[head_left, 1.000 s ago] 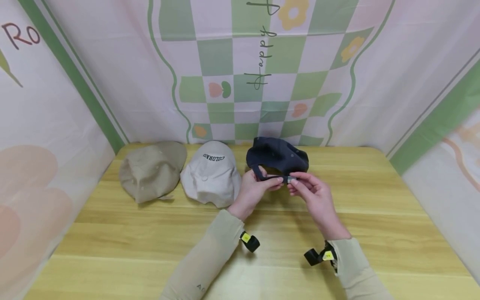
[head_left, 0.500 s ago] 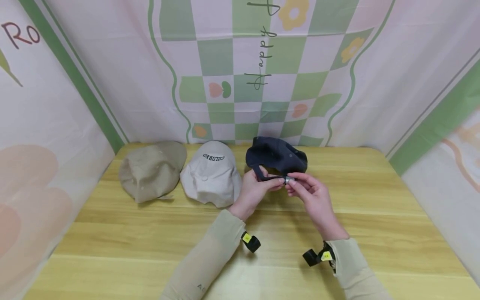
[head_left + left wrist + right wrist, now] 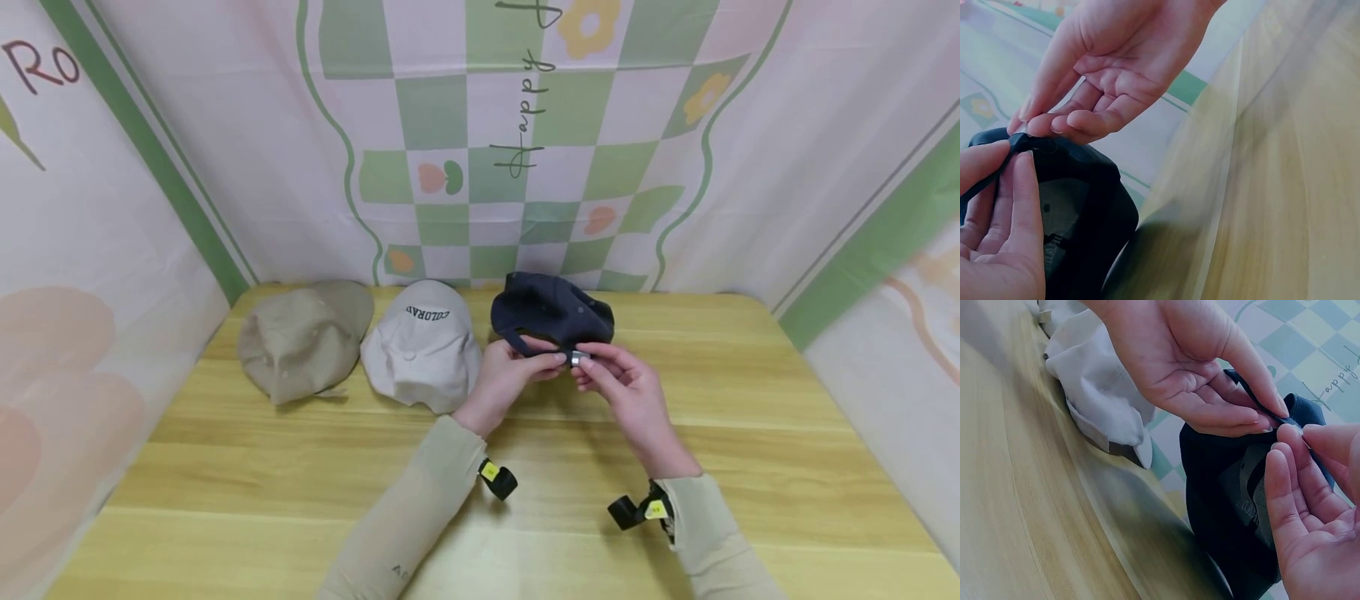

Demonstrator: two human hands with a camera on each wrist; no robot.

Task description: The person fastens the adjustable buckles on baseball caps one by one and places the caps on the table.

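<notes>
A dark navy cap (image 3: 551, 308) sits at the back of the table, its back opening towards me. My left hand (image 3: 504, 379) pinches the cap's strap (image 3: 516, 340) between thumb and fingers. Close beside it, the thumb and fingers of my right hand (image 3: 628, 392) pinch a small silver buckle (image 3: 577, 358) on that strap. In the left wrist view the fingertips of both hands almost meet at the strap, and the cap's inside (image 3: 1060, 215) shows below them. The right wrist view has the same strap between the hands; the fingers partly cover the buckle there.
To the left of the navy cap stand a light grey cap (image 3: 420, 350) with dark lettering and a khaki cap (image 3: 303, 342). All are on a wooden table (image 3: 555, 517). A patterned curtain (image 3: 495, 225) hangs right behind the caps.
The buckle now shows a brighter silver face between my right fingers. Both hands keep their grip on the strap and have barely moved. The other caps stay where they were.
</notes>
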